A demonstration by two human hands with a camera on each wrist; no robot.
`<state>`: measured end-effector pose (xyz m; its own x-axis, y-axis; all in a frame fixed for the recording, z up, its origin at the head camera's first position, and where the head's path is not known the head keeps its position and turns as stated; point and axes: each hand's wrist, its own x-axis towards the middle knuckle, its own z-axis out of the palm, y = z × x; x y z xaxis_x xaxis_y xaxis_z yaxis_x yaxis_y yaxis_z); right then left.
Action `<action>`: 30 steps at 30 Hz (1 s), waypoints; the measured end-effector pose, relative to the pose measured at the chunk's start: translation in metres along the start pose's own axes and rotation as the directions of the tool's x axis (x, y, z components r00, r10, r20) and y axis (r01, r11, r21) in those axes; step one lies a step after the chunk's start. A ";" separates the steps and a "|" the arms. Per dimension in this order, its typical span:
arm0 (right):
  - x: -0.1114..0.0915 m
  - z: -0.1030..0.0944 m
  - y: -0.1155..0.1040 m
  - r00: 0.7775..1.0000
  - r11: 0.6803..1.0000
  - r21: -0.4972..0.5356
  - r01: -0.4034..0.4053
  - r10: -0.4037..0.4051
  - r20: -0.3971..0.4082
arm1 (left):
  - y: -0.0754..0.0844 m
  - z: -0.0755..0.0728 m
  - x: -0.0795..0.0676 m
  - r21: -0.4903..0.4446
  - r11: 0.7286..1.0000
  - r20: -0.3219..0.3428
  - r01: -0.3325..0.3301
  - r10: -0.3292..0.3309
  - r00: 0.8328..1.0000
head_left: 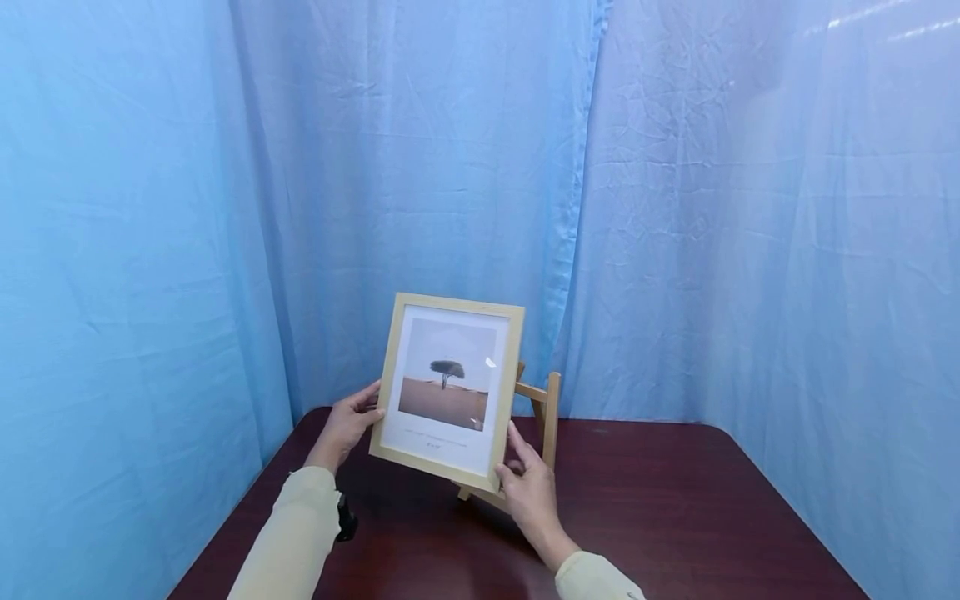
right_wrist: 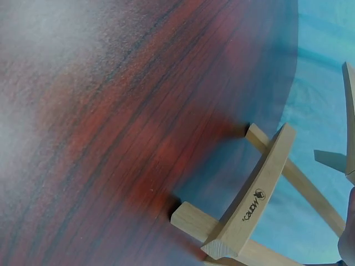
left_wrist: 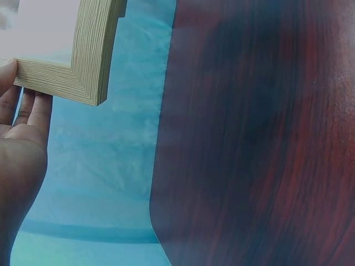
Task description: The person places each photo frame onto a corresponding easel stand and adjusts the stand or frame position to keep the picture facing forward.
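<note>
A picture frame of pale wood, with a print of a lone tree on a brown field, is held up between both hands, slightly tilted. My left hand grips its left side, thumb on the front; in the left wrist view the fingers reach behind the wooden border. At the lower right side, my right hand pinches the border. Behind the frame stands a small wooden easel, partly hidden by it. In the right wrist view the easel's ledge bears a dark printed logo.
The easel stands on a dark red-brown wood-grain table with rounded far corners. Light blue curtains hang around the table at the back and both sides. A black band shows at the left wrist, under a cream sleeve.
</note>
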<state>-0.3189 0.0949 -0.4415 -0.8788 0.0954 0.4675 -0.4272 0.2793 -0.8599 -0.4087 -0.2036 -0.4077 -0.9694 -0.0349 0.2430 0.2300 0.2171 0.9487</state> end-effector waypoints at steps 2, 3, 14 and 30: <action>0.000 -0.002 0.001 1.000 1.000 0.000 0.007 -0.007 -0.009 | 0.001 0.002 0.001 -0.001 1.000 0.003 -0.003 0.003 1.000; 0.000 -0.003 0.001 1.000 1.000 0.002 0.009 -0.009 -0.013 | 0.002 0.004 0.001 0.000 1.000 0.004 -0.005 0.005 1.000; -0.003 -0.016 0.003 0.999 1.000 0.000 0.014 -0.014 -0.048 | 0.013 0.018 0.005 -0.006 1.000 0.021 -0.028 0.028 0.999; -0.004 -0.034 0.005 0.989 0.995 -0.047 0.089 -0.094 -0.113 | 0.019 0.040 0.012 -0.026 0.998 0.030 -0.059 0.060 0.998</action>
<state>-0.3109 0.1281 -0.4409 -0.8054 0.1758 0.5661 -0.4932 0.3311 -0.8045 -0.4199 -0.1605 -0.3947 -0.9559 0.0078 0.2935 0.2895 0.1930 0.9375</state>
